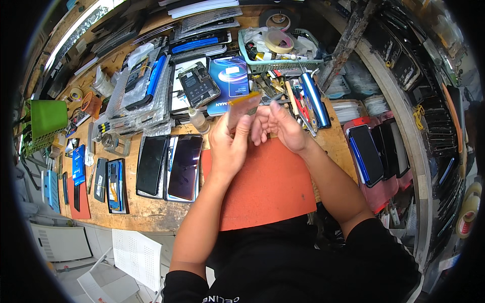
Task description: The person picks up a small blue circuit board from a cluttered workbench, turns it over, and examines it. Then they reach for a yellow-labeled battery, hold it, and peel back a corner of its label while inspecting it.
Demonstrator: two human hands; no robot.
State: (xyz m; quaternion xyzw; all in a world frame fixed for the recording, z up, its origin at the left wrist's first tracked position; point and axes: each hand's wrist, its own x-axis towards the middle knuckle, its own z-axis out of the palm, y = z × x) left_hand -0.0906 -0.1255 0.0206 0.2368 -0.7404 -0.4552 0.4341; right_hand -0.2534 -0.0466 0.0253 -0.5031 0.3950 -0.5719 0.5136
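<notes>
My left hand (pixel 232 146) holds a small flat clear plastic pouch (pixel 242 108) with a yellow-orange top edge, its thumb pressed on the near face. Just right of it, my right hand (pixel 282 128) is raised with the palm turned towards the pouch and the fingers partly curled; nothing shows in it. Below both hands lies an orange-red work mat (pixel 269 185) on the wooden bench. A small translucent squeeze bottle (pixel 198 120) stands by my left hand. Beyond it, an opened smartphone (pixel 199 84) lies beside a blue display box (pixel 231 72).
Two dark phone screens (pixel 151 165) lie left of the mat, with a glass jar (pixel 115 144) behind. Hand tools (pixel 290 96) and a blue metallic cylinder (pixel 315 100) lie beyond my right hand. A green basket (pixel 284 67) stands farther back; bubble-wrapped parts (pixel 127 102) are stacked back left.
</notes>
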